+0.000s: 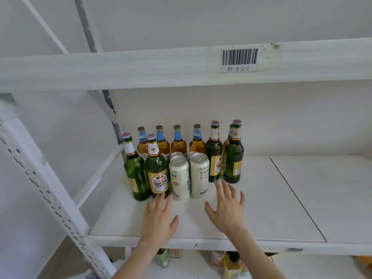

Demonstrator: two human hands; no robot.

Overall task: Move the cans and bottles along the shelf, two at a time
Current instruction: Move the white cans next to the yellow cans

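Glass packed this tightly is your main hazard. Lift the green glass bottle with the gold Yanjing label (pixel 157 174) carelessly and it may clip the leftmost green bottle (pixel 135 172) close beside it, and one topple could spread through the cluster.

Neither hand has hold of anything. Your left hand (pixel 159 216) is spread wide over the white shelf board (pixel 261 198), fingertips just short of that bottle and the left white aluminium can (pixel 179 178). Your right hand (pixel 227 206) is equally splayed, fingertips near the foot of the dark green bottle (pixel 214 158). All the stock stands at the shelf's left end.

Reaching over the front row for the back would likely knock the cans. A one-handed hold on smooth glass may slip. If you slide rather than lift, the dark seam between boards (pixel 291 198) could catch a base.

The count:
- **Green bottles with pink caps:** four.
- **Amber bottles with blue neck labels (pixel 178 141):** five, the fifth mostly hidden behind the rightmost green one.
- **White cans:** four plainly, two in front and two behind. Possible further can tops show behind the left bottles, but I cannot tell.
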